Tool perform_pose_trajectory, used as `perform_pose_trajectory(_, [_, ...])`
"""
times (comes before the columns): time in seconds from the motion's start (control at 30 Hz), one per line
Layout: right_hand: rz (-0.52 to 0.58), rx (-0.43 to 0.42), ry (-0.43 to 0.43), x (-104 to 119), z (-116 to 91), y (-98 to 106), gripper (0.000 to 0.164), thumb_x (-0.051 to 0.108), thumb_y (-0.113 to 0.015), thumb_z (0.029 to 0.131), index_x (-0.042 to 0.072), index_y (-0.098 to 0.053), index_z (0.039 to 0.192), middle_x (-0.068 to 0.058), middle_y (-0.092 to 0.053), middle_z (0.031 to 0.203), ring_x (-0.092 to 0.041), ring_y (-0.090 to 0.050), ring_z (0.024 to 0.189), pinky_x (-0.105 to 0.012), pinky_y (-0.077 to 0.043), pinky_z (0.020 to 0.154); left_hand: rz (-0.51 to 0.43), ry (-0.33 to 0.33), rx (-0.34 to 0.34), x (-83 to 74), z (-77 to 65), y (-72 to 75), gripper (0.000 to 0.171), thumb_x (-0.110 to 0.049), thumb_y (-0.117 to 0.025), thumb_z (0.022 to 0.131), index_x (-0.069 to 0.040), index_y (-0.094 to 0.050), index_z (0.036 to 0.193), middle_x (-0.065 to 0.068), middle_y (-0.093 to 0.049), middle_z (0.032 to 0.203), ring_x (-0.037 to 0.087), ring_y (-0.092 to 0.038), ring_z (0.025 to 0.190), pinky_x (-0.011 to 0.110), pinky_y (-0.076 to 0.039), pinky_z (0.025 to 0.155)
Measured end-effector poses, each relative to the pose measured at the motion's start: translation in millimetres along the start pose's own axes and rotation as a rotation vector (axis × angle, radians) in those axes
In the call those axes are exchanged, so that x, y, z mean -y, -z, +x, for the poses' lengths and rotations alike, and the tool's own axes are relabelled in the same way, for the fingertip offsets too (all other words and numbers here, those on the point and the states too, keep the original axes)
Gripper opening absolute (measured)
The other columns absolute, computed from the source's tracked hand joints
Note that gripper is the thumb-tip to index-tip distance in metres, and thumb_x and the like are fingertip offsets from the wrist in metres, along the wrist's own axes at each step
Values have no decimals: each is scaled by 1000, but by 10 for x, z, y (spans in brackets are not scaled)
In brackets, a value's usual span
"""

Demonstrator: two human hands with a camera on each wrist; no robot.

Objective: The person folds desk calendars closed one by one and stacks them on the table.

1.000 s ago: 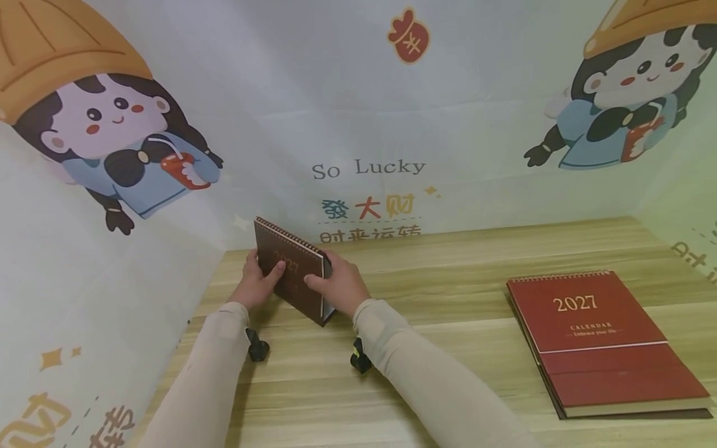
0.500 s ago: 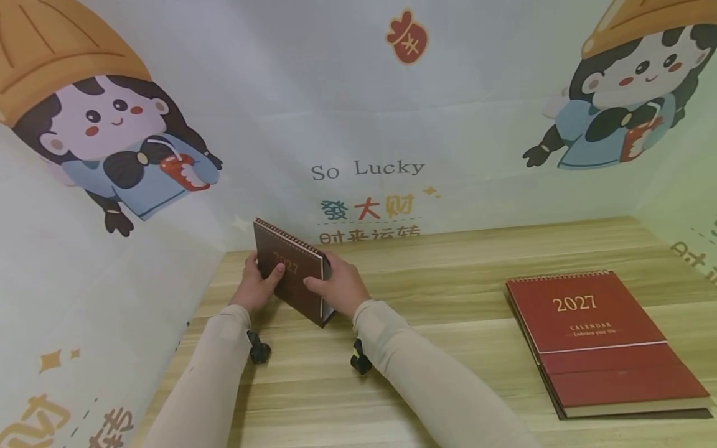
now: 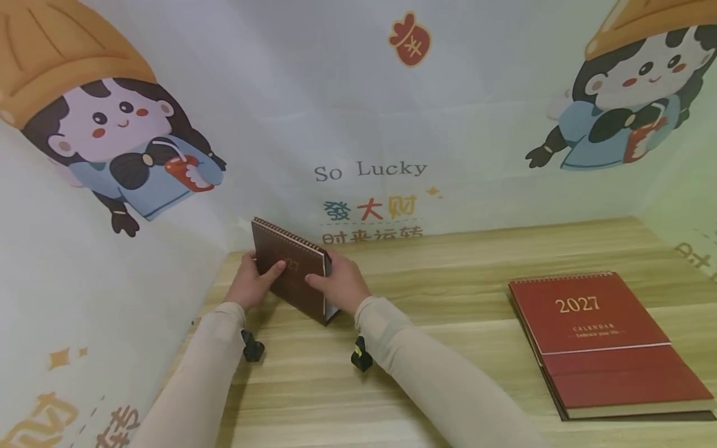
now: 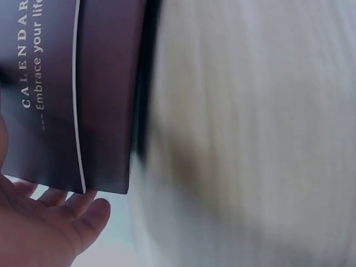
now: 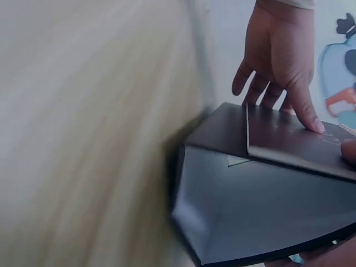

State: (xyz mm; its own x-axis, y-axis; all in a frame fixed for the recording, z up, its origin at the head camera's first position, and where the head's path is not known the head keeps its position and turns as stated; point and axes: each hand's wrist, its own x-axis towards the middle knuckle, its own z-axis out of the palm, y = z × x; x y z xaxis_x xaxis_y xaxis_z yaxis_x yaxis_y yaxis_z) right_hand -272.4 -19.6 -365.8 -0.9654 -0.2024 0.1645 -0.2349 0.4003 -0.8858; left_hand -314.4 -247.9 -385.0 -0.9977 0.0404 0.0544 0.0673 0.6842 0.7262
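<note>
In the head view a dark brown 2027 desk calendar (image 3: 302,302) is held tilted between both hands, its spiral binding at the top. My left hand (image 3: 246,283) grips its left edge, thumb across the front cover and fingers behind. My right hand (image 3: 344,286) grips the right edge, thumb on the front. In the right wrist view, the calendar's stand (image 5: 267,206) is spread into a hollow triangle. The left wrist view shows the lower cover (image 4: 105,100) with its printed lettering. Whether the calendar's bottom touches the table cannot be told.
A red 2027 calendar (image 3: 605,361) lies on the wood-grain table (image 3: 426,348) at the right, its spiral edge away from me. Behind the table hangs a pale printed backdrop (image 3: 482,186), with side panels at left and right.
My left hand has shifted slightly left at the calendar's edge. The brown calendar stays nearly in place in both hands, and the red one has not moved.
</note>
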Motion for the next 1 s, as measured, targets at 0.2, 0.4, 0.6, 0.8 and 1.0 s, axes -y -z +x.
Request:
perform_pose_trajectory(0.2, [-63,-38,133,278,-15,60,28,23,-60,99,5,-65,119,-8,-72,104,-16,-66,87,-31,-53,76,-128,-81,-198,-155,-47,56,87,-46,-61,97,9,-17,148,34,-33,146,44,-34,138,51,-27,113])
perform_pose_trajectory(0.4, [-4,-49,120,417,-80,157,25,24,-59,101,3,-66,113,-8,-69,92,-15,-61,74,-30,-49,65,-192,-68,-244,-330,-145,150,86,-49,-65,94,5,-22,147,30,-45,137,42,-48,125,51,-40,103])
perform_pose_trajectory(0.6, [116,-11,95,364,-173,361,34,27,-56,103,15,-57,134,0,-67,120,-13,-64,105,-36,-49,93,-309,-37,-112,-361,-267,311,65,-43,-56,100,0,-36,144,18,-52,126,24,-55,115,37,-46,97])
perform_pose_trajectory(0.8, [278,7,86,282,-243,676,46,24,-57,103,24,-42,147,4,-62,128,-15,-62,112,-41,-45,101,-343,-100,-8,-490,-400,313,49,-33,-55,103,2,-42,134,10,-59,107,8,-61,95,24,-50,84])
perform_pose_trajectory(1.0, [283,-61,-24,133,-320,996,53,21,-58,102,22,-36,150,-1,-63,122,-18,-66,102,-42,-50,94,-283,-109,1,-757,-511,-23,38,-25,-53,104,4,-44,126,20,-63,110,16,-65,91,29,-51,82])
